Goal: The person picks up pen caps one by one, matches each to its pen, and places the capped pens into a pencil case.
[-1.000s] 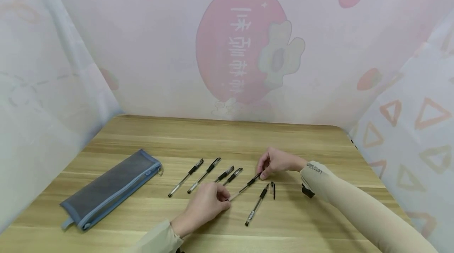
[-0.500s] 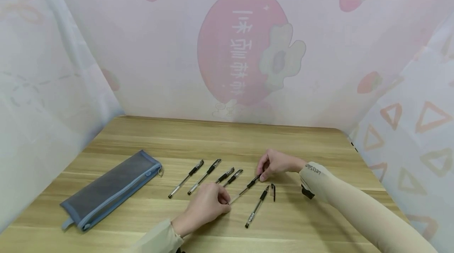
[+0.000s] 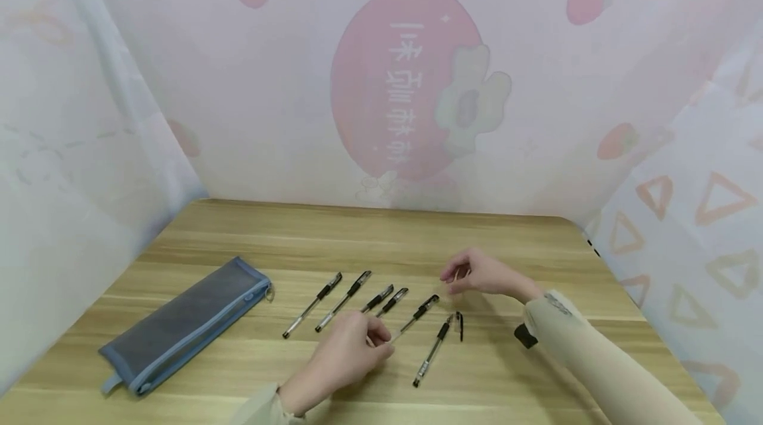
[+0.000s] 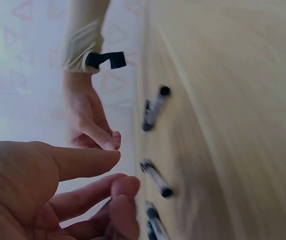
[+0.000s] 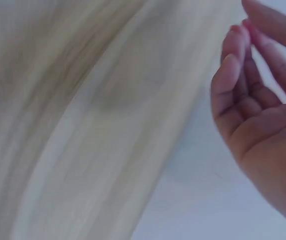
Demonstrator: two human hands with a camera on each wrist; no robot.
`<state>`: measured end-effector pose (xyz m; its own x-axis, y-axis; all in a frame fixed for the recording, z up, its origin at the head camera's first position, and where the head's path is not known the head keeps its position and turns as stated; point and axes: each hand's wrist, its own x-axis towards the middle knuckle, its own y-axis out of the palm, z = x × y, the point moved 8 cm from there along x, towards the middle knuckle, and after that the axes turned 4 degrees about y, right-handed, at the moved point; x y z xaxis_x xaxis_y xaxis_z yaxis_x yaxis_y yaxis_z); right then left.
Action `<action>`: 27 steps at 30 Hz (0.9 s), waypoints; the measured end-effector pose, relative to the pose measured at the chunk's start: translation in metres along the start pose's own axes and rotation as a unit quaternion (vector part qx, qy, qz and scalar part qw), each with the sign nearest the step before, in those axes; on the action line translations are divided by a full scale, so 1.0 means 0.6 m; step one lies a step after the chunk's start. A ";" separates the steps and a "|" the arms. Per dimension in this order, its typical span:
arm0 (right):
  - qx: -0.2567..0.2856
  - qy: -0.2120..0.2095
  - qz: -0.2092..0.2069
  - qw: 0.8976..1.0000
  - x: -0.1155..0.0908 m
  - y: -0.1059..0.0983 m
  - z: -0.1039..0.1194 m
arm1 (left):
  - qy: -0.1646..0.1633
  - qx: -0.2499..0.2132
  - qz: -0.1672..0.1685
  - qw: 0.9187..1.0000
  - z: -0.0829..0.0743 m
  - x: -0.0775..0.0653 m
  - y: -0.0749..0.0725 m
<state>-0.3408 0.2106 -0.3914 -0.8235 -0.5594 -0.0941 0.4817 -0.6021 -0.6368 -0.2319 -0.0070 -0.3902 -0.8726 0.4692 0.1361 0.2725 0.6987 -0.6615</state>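
Note:
My left hand (image 3: 352, 352) hovers at the near end of a capped gel pen (image 3: 424, 308), which lies slanted on the table. In the left wrist view a gap shows between thumb and fingers (image 4: 125, 186), with nothing held. My right hand (image 3: 485, 274) is beyond that pen's capped end, fingers loosely bent and holding nothing. An uncapped pen (image 3: 434, 349) lies to the right, its black cap (image 3: 459, 326) beside the tip. Two pens (image 3: 391, 302) are partly hidden behind my left hand. Further left, two more capped pens (image 3: 342, 302) lie side by side.
A grey-blue mesh pencil case (image 3: 185, 322) with a zip lies on the left of the wooden table (image 3: 357, 233). Printed white curtains (image 3: 268, 114) enclose the table at the back and both sides.
My right hand has let go of the pen's capped end and moved up and to the right. My left fingers have come off its other end, and the pen lies on the table.

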 end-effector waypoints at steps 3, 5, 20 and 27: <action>0.001 0.007 -0.065 0.998 -0.036 -0.026 0.018 | 0.004 -0.016 0.004 1.000 -0.012 -0.008 0.002; 0.019 0.020 -0.103 0.994 -0.059 -0.037 0.027 | 0.004 -0.028 0.004 1.000 -0.016 -0.011 0.007; 0.204 0.088 -0.243 0.944 -0.139 -0.001 0.016 | 0.011 -0.140 0.035 0.990 -0.022 -0.005 0.054; 0.223 0.106 -0.243 0.938 -0.131 0.016 0.004 | 0.001 -0.143 0.034 0.989 -0.014 -0.004 0.060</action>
<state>-0.2708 0.2476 -0.3884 -0.9967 -0.0585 -0.0559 0.0714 -0.9614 -0.2658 -0.2164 0.0214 -0.4078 -0.8473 0.5214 0.1010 0.4343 0.7898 -0.4331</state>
